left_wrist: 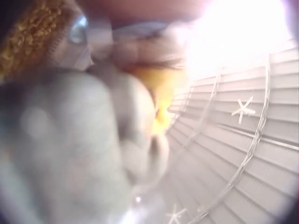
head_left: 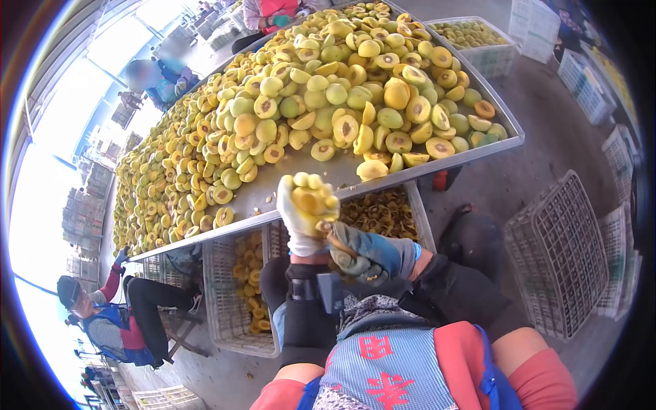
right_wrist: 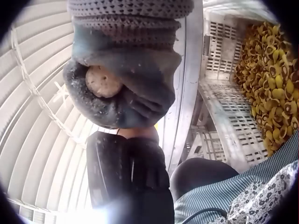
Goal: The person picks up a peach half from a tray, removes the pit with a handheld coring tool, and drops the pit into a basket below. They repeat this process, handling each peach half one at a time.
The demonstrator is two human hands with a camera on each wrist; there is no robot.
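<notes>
Coring seems to be the step in hand: left hand (head_left: pixel 302 217) holds the fruit half (head_left: pixel 314 201), near eleven o'clock from right hand (head_left: pixel 372 254), which grips a round-ended handle (right_wrist: pixel 103 81), and next move probably calls for careful scooping.

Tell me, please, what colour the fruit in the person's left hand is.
The fruit in the left hand is yellow; the head view shows it best.

Bare strip (head_left: pixel 263 197) inside table rim (head_left: pixel 437 166), fruit heap (head_left: pixel 307 99) blocking beyond
</notes>
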